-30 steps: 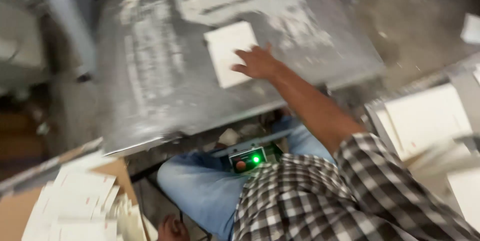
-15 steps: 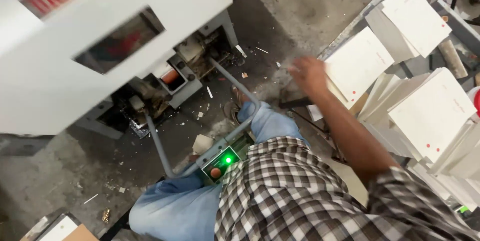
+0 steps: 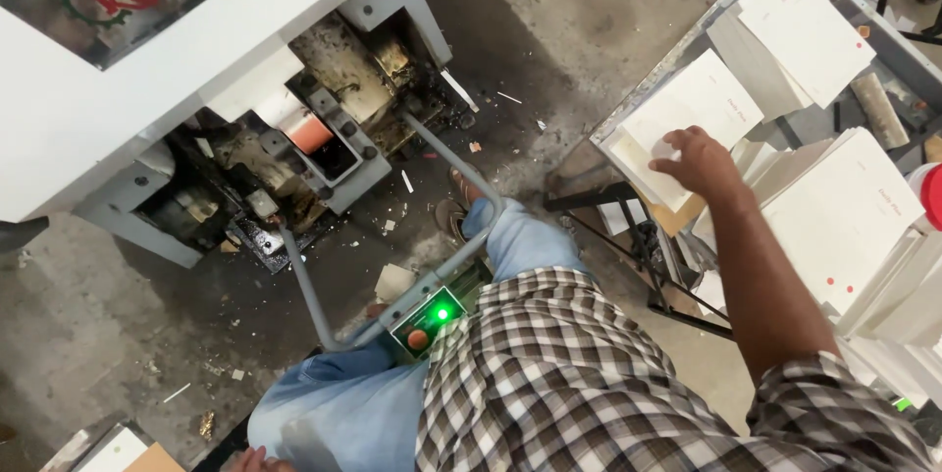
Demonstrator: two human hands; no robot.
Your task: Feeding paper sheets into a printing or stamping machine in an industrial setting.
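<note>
Stack of white card sheets lies at the near-left corner of a cluttered worktop on the person's right side. Right hand rests palm-down on the lower right part of the stack, fingers spread flat and pressing the top sheet; nothing gripped. More white sheets lie farther back on the worktop, and a larger white pile sits just beside the forearm, near a red-capped container at the frame edge.

Left hand: only fingertips show at the bottom edge beside the jeans; cannot tell whether open or closed.

Between the knees, a small control box with a lit green lamp and a red button, mounted on a grey bent tube that runs to the white machine at upper left. Paper scraps on the concrete floor.
</note>
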